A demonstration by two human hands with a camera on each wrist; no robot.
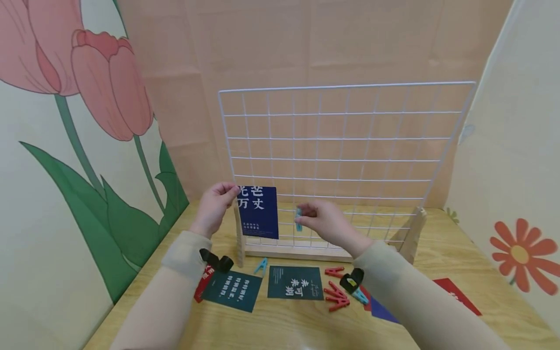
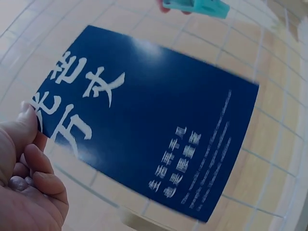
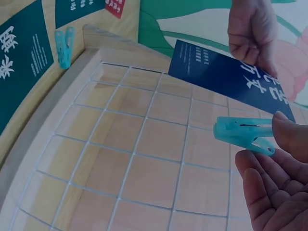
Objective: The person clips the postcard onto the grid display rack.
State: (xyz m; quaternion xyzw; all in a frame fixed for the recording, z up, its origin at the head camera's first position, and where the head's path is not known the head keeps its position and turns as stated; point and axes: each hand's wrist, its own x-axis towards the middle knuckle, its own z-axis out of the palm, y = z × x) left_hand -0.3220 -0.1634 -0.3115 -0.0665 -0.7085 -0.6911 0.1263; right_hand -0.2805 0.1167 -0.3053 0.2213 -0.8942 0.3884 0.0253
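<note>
My left hand [image 1: 215, 206] pinches a dark blue card [image 1: 259, 218] with white characters by its upper left corner. The card is held up in front of the lower left of a white wire grid [image 1: 332, 138]. In the left wrist view the thumb and fingertips grip the edge of the card [image 2: 149, 120]. To the right of the card, my right hand [image 1: 330, 222] pinches a light blue clothespin [image 3: 243, 132] between thumb and finger. The clothespin is apart from both card and grid. In the right wrist view its legs lie between the thumb and fingers.
The grid stands on wooden feet [image 1: 413, 236]. On the table in front lie two dark green cards [image 1: 295, 283], another light blue clothespin [image 1: 261, 266], several red clothespins [image 1: 337, 295], a blue card [image 1: 382, 311] and a red card [image 1: 457, 295]. Tulip-printed cloth [image 1: 105, 82] hangs at left.
</note>
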